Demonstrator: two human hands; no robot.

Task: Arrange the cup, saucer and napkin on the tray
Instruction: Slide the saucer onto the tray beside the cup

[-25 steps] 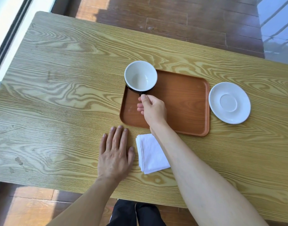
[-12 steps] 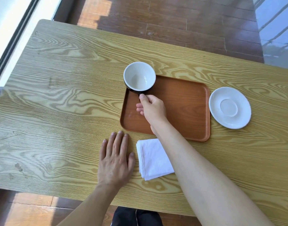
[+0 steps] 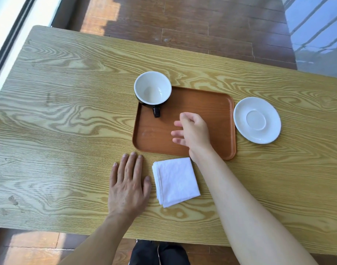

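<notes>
- While the right hand (image 3: 193, 133) is hovering over the middle of the brown tray (image 3: 217, 111), its fingers are spreading loosely apart and gripping nothing; the fingertips are blurring slightly, so whether they are grazing the tray floor is hard to tell.
- The cup (image 3: 152, 89), black outside and white inside, is sitting beyond that hand and to its left, in the tray's far left corner, with its bowl overhanging the rim so that the corner itself is hiding beneath it. Its black handle (image 3: 156, 111) is pointing back toward the hand, clear of the fingers.
- The white saucer (image 3: 257, 120) is lying on the wooden table (image 3: 68, 111) to the right of the hand, just beside the tray's right edge and off the tray.
- The folded white napkin (image 3: 176, 181) is lying on the table nearer than the hand, just beside the right forearm and between the two arms.
- The left hand (image 3: 128, 185) is pressing flat on the table, fingers extended and together, holding nothing, just left of the napkin.
- Both forearms are running out of the bottom of the view, and dark clothing is showing below the table edge.
</notes>
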